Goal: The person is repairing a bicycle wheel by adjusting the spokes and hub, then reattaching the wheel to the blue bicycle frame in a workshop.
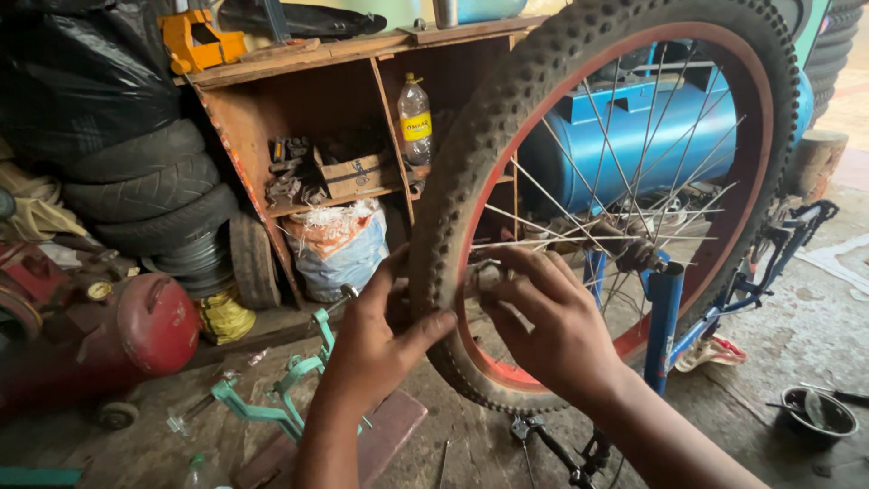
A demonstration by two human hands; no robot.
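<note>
Head view: left hand (376, 340) pinches the tyre (462, 181) at the red rim (471, 330), which sits upright in the blue frame (665, 317); right-hand (548, 317) fingers curl through spokes (561, 237). Risk: if the wheel turns, spokes trap fingers.

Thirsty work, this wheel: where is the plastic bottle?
The plastic bottle stands upright in the wooden shelf unit, upper middle of the head view, just left of the knobby tyre.
</note>
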